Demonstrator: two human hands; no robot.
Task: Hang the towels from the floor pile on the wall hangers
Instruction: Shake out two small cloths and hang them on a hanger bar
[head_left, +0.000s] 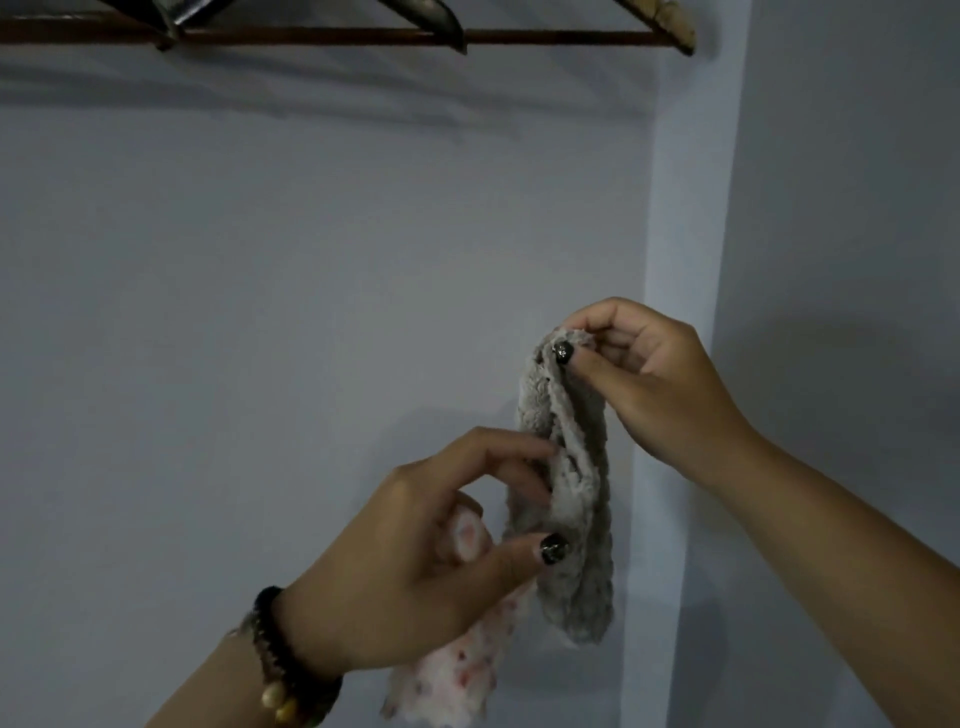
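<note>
A brown rail (337, 37) with hangers (436, 21) is seen along the top of the frame against a bare bluish wall (260, 260). A grey towel (571, 493) is held lower right of centre, its top pinched by the right hand (649, 384). Lower down it is gripped by the left hand (415, 561), which is also closed on a pale spotted cloth (452, 680); both forearms are raised.
</note>
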